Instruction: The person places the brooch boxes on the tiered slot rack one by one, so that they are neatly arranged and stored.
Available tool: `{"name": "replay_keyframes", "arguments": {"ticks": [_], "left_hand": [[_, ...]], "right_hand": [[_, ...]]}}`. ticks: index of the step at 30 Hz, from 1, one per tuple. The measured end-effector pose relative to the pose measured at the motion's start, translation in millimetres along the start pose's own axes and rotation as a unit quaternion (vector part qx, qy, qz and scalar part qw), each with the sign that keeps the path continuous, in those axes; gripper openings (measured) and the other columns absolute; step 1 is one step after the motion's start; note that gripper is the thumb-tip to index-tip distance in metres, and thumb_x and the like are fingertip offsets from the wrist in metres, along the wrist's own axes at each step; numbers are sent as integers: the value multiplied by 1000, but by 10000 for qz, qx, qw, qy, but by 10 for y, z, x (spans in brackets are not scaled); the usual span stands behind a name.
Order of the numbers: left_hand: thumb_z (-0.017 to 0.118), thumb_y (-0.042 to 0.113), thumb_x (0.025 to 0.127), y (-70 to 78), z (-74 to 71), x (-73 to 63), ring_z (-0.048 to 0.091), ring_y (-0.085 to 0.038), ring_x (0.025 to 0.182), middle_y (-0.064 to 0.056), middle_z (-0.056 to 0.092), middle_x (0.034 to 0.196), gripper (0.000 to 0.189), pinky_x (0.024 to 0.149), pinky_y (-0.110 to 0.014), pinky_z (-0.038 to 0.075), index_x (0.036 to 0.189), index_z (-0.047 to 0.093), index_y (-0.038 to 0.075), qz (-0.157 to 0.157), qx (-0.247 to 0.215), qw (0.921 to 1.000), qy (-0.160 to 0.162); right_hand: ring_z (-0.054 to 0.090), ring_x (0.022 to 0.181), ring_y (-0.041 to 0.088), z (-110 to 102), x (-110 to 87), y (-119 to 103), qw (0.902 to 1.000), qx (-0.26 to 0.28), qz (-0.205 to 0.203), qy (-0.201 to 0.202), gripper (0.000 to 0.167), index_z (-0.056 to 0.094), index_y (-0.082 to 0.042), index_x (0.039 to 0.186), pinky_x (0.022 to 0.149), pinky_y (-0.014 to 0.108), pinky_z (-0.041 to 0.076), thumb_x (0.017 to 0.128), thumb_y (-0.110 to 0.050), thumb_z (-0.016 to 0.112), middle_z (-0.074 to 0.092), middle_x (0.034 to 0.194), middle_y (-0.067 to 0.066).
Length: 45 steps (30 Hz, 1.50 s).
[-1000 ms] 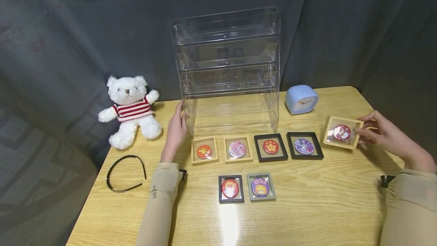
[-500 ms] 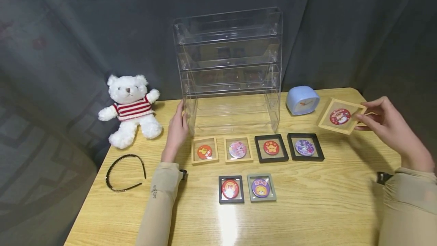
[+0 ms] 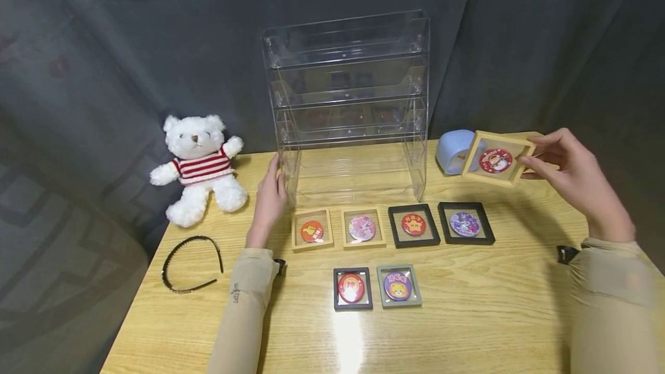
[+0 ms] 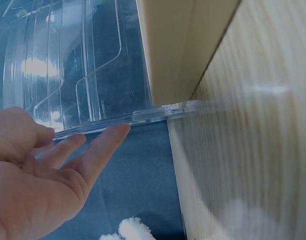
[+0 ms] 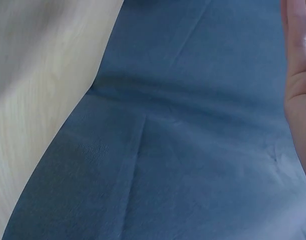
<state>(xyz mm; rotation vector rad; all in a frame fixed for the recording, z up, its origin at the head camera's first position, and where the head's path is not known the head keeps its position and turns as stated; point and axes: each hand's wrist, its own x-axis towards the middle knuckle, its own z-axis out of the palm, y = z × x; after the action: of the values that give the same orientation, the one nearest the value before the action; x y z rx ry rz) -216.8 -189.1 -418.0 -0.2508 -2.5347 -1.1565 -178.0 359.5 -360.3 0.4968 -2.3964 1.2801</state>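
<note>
My right hand [image 3: 574,175] pinches a square light-wood display frame [image 3: 470,157] by its right side, raised above the table and tilted. A round red badge [image 3: 495,160] shows inside that frame, which overlaps a blue clock [image 3: 449,152] in the head view. Only part of the right hand appears at the edge of the right wrist view; the frame is outside it. My left hand [image 3: 269,204] touches the left side of a clear acrylic tiered rack [image 3: 345,98], its fingers [image 4: 105,145] fairly straight along the side edge in the left wrist view.
Two wood frames [image 3: 294,238] and two black frames [image 3: 392,229] lie in a row before the rack. Nearer me lie a small dark frame [image 3: 336,299] and a grey frame [image 3: 400,303]. At left are a white teddy bear [image 3: 197,169] and a black headband [image 3: 166,267].
My right hand has lifted the wood frame off the right side of the table, carrying it up and left and tilting it. The left hand has stayed at the rack.
</note>
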Motion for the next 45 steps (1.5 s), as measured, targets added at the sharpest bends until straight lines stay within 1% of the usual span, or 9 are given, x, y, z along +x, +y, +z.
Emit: {"name": "replay_keyframes", "arguments": {"ticks": [6,9,13,21,26,29,35,39,45], "left_hand": [[46,-1,112,-3,1,-8,56,-52,133,-32,50,155,53,112,-62,45,163,35,-4,19,25,10000,10],[47,0,112,-2,-2,-9,58,-53,130,-33,51,153,52,110,-63,46,163,36,-3,30,38,10000,33],[47,0,112,-1,-3,-8,61,-54,126,-33,52,152,52,109,-64,48,163,36,-3,-1,37,10000,46],[47,-2,112,4,8,-22,60,-52,128,-33,49,155,53,106,-62,50,163,35,-4,-23,-36,10000,16],[47,-2,112,17,13,-23,60,-52,128,-33,50,154,53,106,-62,50,163,35,-5,2,-34,10000,45],[47,-1,112,22,13,-22,59,-52,130,-33,50,154,52,106,-62,50,163,35,-5,19,-55,10000,35],[47,-1,112,10,13,-23,61,-51,127,-33,50,154,52,97,-61,54,163,35,-4,30,-52,10000,30],[47,-1,112,0,10,-29,63,-51,124,-32,49,155,53,93,-60,56,163,35,-4,42,-70,10000,31],[46,-1,112,-11,12,-29,62,-50,127,-32,48,156,53,97,-59,56,163,35,-4,72,-104,9999,49]], "right_hand": [[69,87,-8,87,131,-114,10000,-7,-16,44,50,50,14,132,68,12,57,88,30,65,64,103,-12],[69,88,-7,124,208,-167,10000,-6,13,49,50,50,10,135,68,13,58,90,29,65,61,101,-6],[69,88,-5,171,319,-213,9999,50,26,109,50,52,7,137,68,14,58,92,25,65,60,100,-4],[68,94,-5,266,490,-314,9994,52,59,350,54,52,0,143,70,13,58,95,19,67,63,109,-11],[69,90,-2,318,564,-372,9991,69,-57,416,49,52,4,143,71,14,59,98,13,67,64,107,-9],[69,92,-4,339,608,-406,9989,29,-110,450,46,52,4,142,72,14,58,99,10,67,65,108,-12],[67,95,-8,371,703,-484,9981,-248,-252,509,45,53,6,141,73,10,56,99,11,68,64,104,-15],[65,94,-10,381,763,-533,9979,-349,-208,496,45,54,3,141,73,8,55,99,9,69,62,103,-16],[66,93,-9,414,843,-594,9984,-283,-165,451,46,54,1,142,71,9,56,99,7,70,62,103,-13]]}}
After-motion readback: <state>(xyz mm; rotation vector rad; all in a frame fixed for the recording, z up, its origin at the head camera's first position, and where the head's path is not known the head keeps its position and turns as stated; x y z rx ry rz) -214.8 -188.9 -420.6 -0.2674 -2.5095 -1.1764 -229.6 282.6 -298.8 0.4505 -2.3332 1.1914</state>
